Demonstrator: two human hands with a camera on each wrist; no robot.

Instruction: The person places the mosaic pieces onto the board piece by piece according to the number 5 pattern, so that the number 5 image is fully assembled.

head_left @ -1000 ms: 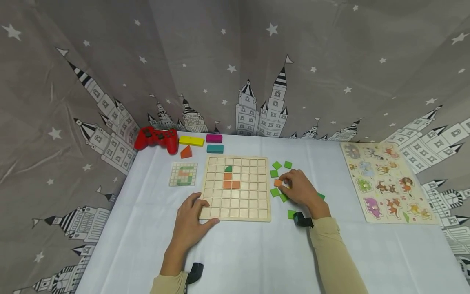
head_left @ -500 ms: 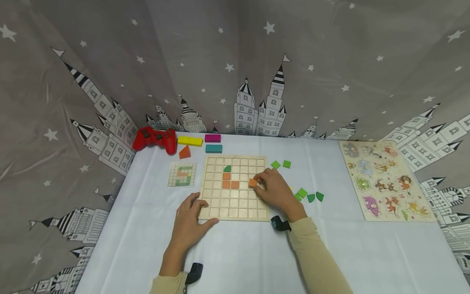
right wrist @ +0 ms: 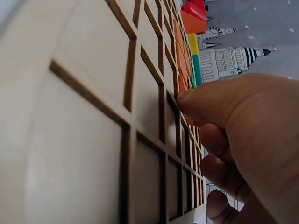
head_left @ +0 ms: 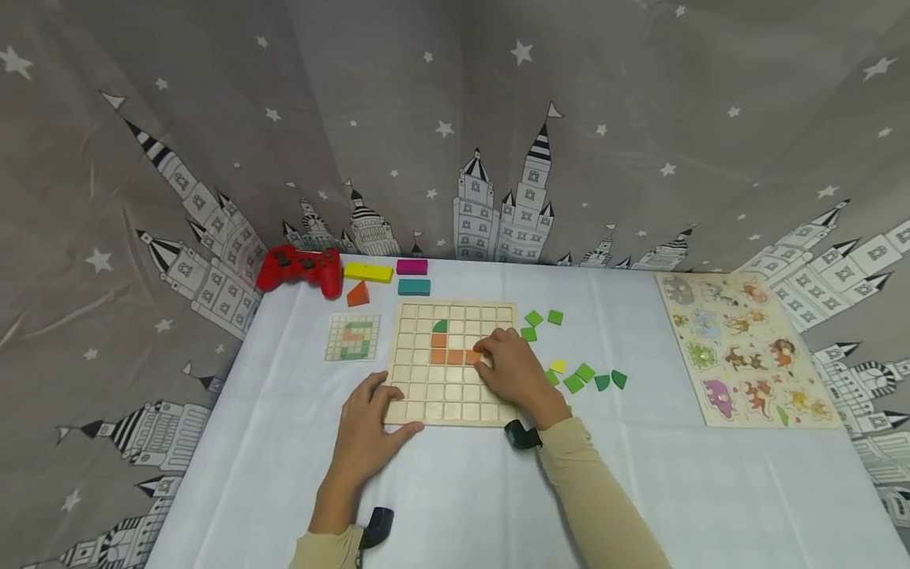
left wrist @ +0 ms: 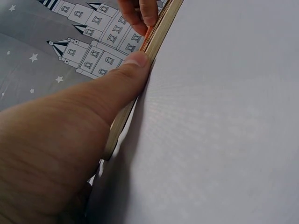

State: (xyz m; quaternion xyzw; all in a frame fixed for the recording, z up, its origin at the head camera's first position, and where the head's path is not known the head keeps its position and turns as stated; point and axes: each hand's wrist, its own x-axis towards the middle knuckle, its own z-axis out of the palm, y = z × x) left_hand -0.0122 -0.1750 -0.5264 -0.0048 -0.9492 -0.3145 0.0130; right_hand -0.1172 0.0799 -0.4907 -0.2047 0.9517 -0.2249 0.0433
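Note:
In the head view, a wooden grid board (head_left: 455, 395) lies on the white table. One green quarter-round tile (head_left: 441, 325) and several orange square tiles (head_left: 438, 341) sit in its cells. My left hand (head_left: 373, 423) holds the board's near left corner, fingers over the left side and thumb at the front edge; the left wrist view shows that thumb (left wrist: 126, 77) against the edge. With thumb and fingertips, my right hand (head_left: 515, 367) pinches an orange square tile (head_left: 472, 357) at a cell right of the orange row. The right wrist view shows the thumb (right wrist: 201, 100) on it.
Right of the board lie loose green square tiles (head_left: 585, 372), a yellow tile (head_left: 558, 367) and dark green quarter-round tiles (head_left: 619, 380). A pattern card (head_left: 353, 337) is at left. Behind are a red game controller (head_left: 302, 270) and coloured blocks (head_left: 368, 273). An animal puzzle board (head_left: 753, 352) lies far right.
My right hand has carried the orange tile left, from the loose tiles over the board's right side to the end of the orange row. The left hand has stayed at the corner.

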